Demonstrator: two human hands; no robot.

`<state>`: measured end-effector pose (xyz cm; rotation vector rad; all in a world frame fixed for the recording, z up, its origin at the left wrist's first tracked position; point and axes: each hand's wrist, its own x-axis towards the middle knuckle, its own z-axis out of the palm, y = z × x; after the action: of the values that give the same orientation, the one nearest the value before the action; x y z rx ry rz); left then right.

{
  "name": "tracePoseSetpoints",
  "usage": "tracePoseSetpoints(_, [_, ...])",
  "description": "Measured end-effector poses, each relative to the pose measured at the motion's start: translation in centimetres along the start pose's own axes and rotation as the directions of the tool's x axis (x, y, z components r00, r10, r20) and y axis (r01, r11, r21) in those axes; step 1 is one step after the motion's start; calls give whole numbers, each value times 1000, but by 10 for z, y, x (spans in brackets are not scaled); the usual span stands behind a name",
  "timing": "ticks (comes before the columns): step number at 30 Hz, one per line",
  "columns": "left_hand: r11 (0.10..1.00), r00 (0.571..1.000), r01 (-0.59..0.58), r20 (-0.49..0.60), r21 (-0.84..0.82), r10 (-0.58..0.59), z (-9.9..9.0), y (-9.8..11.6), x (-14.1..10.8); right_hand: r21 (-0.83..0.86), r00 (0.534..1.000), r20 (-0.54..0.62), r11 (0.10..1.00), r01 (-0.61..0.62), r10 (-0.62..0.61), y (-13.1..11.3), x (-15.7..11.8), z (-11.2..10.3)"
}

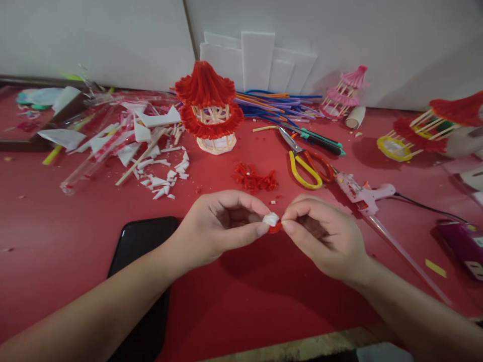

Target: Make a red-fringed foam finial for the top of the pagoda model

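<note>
My left hand (226,221) pinches a small white piece (270,219) with a bit of red (275,228) beneath it, between thumb and fingertips. From the other side my right hand (320,234) closes its thumb and forefinger on the edge of the red bit. What the small piece is made of is too small to tell. Just beyond both hands lies a little pile of red pieces (256,178). A red-roofed model pavilion (207,108) of sticks and fuzzy trim stands upright behind the pile.
Scissors (305,161) and a pink glue gun (364,193) lie to the right, a black phone (139,291) under my left forearm. White scraps (166,178) and plastic wrappers spread at left. Pipe cleaners (279,103), foam sheets (258,60) and a pink model pavilion (345,93) are behind.
</note>
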<state>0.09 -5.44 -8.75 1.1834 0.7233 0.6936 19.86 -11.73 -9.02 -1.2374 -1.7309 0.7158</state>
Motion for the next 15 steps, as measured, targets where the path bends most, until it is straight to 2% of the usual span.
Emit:
tracePoseSetpoints(7, [1000,999,2,41,-9,-2,-2,0,-1,87,997,47,995,-57,53,-1,1,-1])
tracePoseSetpoints(15, [998,998,3,56,-56,1,-2,-1,-1,173,994,40,980,-103,98,-2,0,0])
